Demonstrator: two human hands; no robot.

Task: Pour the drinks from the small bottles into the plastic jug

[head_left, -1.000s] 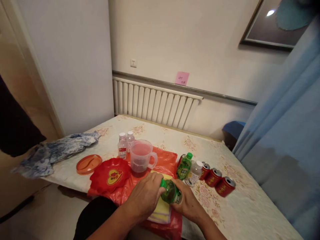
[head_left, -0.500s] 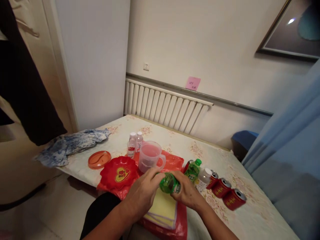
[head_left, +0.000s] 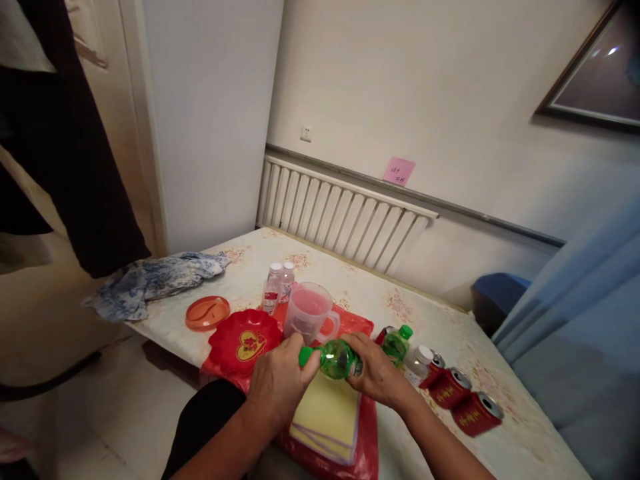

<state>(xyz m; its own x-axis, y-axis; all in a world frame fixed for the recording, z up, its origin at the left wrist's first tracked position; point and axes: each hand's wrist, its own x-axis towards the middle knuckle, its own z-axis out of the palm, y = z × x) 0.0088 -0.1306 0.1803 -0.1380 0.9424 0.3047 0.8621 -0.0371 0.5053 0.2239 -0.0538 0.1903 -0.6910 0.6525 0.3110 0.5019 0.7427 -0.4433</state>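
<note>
We hold the green bottle (head_left: 336, 359) on its side just in front of the measuring jug (head_left: 309, 312), above the yellow pad (head_left: 327, 417). Our right hand (head_left: 376, 373) clamps its body; our left hand (head_left: 280, 381) pinches its green cap (head_left: 305, 355).

A green bottle (head_left: 338, 359) with a green cap (head_left: 305, 355) is seen above a pale yellow pad (head_left: 327, 417); the desk (head_left: 505, 427) is covered in cream cloth with a faded floral pattern; a red dish (head_left: 243, 341) is marked with a yellow heart; red cans (head_left: 463, 395) are printed with gold lettering; an orange lid (head_left: 207, 312) and a blue-and-white mottled cloth (head_left: 150, 283) are seen.
</note>
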